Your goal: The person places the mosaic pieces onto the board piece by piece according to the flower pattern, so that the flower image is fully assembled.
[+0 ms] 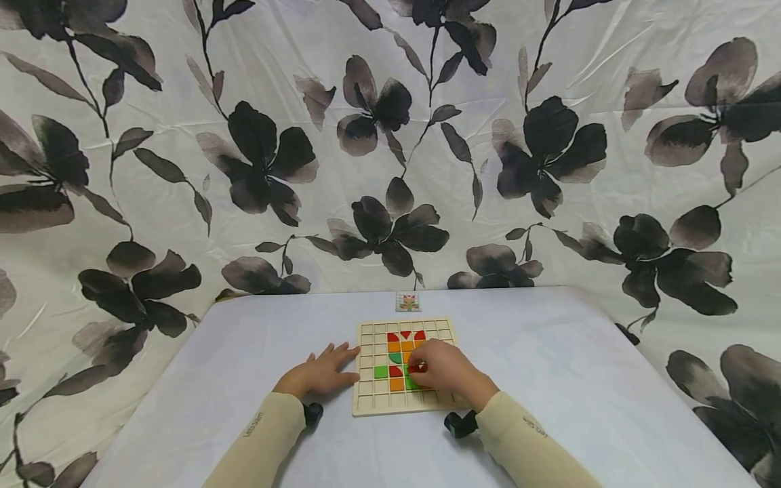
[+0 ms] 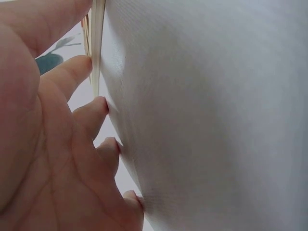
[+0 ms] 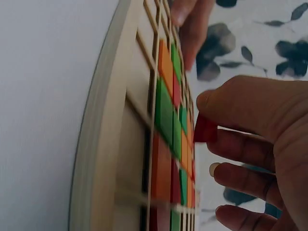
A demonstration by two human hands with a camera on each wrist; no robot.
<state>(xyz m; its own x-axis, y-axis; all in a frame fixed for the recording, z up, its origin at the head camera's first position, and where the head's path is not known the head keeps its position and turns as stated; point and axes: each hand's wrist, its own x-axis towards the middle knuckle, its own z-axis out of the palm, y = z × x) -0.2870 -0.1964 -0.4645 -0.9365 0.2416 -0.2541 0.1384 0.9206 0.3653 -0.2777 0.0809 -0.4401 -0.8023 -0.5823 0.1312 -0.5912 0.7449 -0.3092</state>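
Observation:
A square wooden grid board [image 1: 368,401] lies on the table with green, orange and red tiles set in its middle cells. Over those tiles, my right hand [image 1: 450,366] pinches a small red tile [image 3: 206,129] between thumb and index finger. In the right wrist view that tile is held just off the board's face, and the other fingers are loosely bent. My left hand [image 1: 320,371] lies spread at the board's left edge. In the left wrist view its thumb and index fingertip are right at the board's side [image 2: 97,48], and the other fingertips rest on the white cloth.
Behind the board lies a small card [image 1: 407,302] with a coloured grid pattern. White cloth [image 1: 537,366] covers the table, and a flower-print curtain [image 1: 390,149] hangs behind and at both sides. Each wrist wears a black camera.

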